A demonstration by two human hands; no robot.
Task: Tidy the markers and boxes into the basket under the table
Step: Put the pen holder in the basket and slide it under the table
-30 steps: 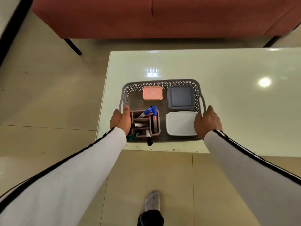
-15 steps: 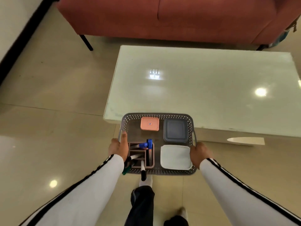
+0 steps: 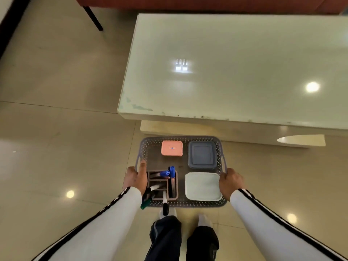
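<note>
I hold a grey perforated basket in front of my legs, lower than the tabletop and off its near edge. My left hand grips its left rim and my right hand grips its right rim. Inside lie a pink box, a dark grey box and a white box. A brown holder at the basket's near left carries several markers, some blue-capped; a black-tipped one and a green one stick out over the near rim.
The pale glossy table fills the upper right, its near edge just beyond the basket, with its base showing beneath. A red sofa stands behind it. Beige tiled floor lies to the left. My legs and socked feet are below.
The basket has come off the tabletop toward me and down, now hanging below the table's near edge. Both hands have kept their grip on its sides.
</note>
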